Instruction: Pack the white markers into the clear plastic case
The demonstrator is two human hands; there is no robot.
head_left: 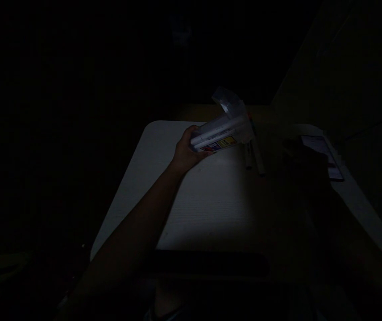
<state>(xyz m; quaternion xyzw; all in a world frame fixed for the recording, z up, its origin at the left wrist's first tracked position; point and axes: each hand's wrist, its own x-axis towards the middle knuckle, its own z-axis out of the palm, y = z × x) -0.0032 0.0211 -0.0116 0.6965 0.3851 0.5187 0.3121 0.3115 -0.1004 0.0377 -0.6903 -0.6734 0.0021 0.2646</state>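
Note:
My left hand (186,151) is closed around a clear plastic marker case (219,131) with a yellow and purple label. The case is tilted over the table, its hinged lid (229,100) swung up at the far end, and long white markers lie inside. Just beyond it, two pale markers (258,156) rest on the tabletop, partly in shadow. In deep shadow on the right, my right hand (306,162) is above the table beside a phone (323,154). Its fingers are too dark to make out, and I cannot tell whether it holds anything.
The white table (207,196) has rounded corners and a dark slot along its near edge. The phone, with a lit screen, lies near the right edge. A thin cable (375,129) runs at the right. Surroundings are almost black.

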